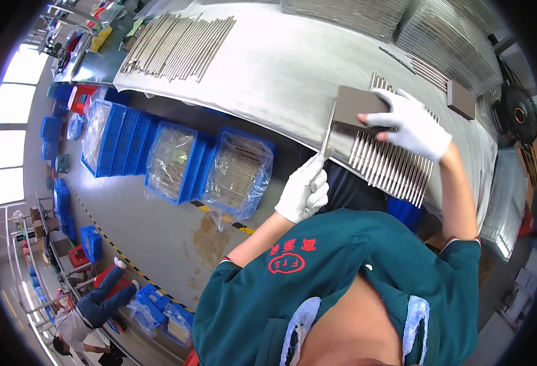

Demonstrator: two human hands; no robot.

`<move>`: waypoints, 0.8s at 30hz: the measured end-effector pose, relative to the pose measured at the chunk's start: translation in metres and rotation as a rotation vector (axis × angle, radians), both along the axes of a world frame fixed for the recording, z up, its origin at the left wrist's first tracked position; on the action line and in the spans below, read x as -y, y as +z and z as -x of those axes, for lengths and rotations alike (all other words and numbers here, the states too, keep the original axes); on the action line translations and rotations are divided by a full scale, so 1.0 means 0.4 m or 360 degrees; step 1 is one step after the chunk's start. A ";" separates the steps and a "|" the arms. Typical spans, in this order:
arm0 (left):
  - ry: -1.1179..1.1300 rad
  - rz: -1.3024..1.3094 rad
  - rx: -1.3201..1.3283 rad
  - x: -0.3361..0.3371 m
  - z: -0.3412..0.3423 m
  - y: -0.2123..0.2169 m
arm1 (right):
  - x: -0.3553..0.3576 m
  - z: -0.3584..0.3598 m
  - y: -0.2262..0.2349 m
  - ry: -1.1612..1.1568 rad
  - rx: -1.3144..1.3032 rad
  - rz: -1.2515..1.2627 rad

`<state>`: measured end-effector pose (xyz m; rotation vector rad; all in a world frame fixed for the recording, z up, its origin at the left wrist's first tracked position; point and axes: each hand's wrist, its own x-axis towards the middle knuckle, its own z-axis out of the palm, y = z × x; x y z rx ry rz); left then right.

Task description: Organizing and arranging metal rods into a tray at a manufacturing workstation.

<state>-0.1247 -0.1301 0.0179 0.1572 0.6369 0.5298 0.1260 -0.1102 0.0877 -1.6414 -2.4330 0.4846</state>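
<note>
Head view: one brown rectangular block [353,110], which your gloved right hand [410,125] grasps; one slim metal rod [327,131], which your gloved left hand [305,189] grips just beside the block's left edge; metal rods in a row [392,169], showing on its near side; second brown block [461,99], to its right.

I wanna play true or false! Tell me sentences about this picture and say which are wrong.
1. The left hand in a white fabric glove holds a thin silver metal rod. True.
2. The right hand in a white fabric glove touches a red ball. False: it touches a grey-brown rectangular block.
3. A second grey-brown rectangular block lies on the white-covered table. True.
4. The blue plastic crates stand on that table. False: they're on the grey floor.
</note>
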 end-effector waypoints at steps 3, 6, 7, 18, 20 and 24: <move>-0.0019 0.0011 0.0100 0.000 -0.010 0.000 | -0.047 0.088 -0.042 0.0101 0.0212 -0.0179; -0.0047 -0.0027 0.0224 -0.002 -0.003 0.000 | -0.050 0.081 -0.060 0.0096 0.0166 -0.0194; -0.0031 -0.0013 0.0194 -0.001 0.004 -0.004 | -0.047 0.062 -0.034 0.0091 0.0177 0.0062; -0.0055 -0.0222 0.0621 -0.009 0.052 -0.059 | -0.065 0.062 -0.036 0.0040 0.0076 0.0265; -0.0125 -0.0138 0.0669 -0.019 0.042 -0.050 | -0.059 0.043 -0.031 -0.0016 0.0077 0.0396; -0.0091 0.0078 0.0776 -0.021 0.036 -0.040 | -0.085 0.097 -0.052 0.0112 0.0036 0.0201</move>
